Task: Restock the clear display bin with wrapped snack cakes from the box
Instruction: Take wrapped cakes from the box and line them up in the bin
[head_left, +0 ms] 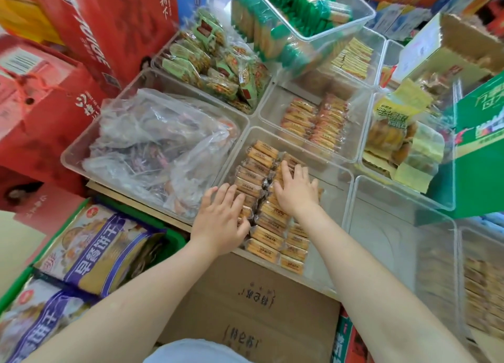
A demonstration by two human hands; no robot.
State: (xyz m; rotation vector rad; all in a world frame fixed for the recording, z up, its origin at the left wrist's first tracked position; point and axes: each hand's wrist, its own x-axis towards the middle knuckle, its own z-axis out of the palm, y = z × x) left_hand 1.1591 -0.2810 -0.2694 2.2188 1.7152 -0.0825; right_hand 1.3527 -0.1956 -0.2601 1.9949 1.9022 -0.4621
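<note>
both hands are down in the clear bin (338, 171) at the middle of the view, laid on the wrapped snack cakes (263, 237) that fill its left part in two rows. the left hand (222, 221) rests palm down on the near end of the left row, fingers spread and relaxed, gripping nothing. the right hand (297, 189) lies flat on the right row farther in, fingers straight and pressed onto the wrappers, also holding nothing. the cakes are golden with dark print on each wrapper, too small to read. just below the bin lies a brown cardboard box (245, 305) with its flaps shut and chinese characters printed on it, upside down from here and not clear enough to read. to the left, large biscuit bags (101, 251) with purple bands carry big white characters reading 早餐饼干. a red carton (41, 109) stands at far left with white characters, partly cut off. a green carton (480, 133) sits at right. other clear bins hold a crumpled plastic bag (158, 144) and green-wrapped snacks (289, 16).
</note>
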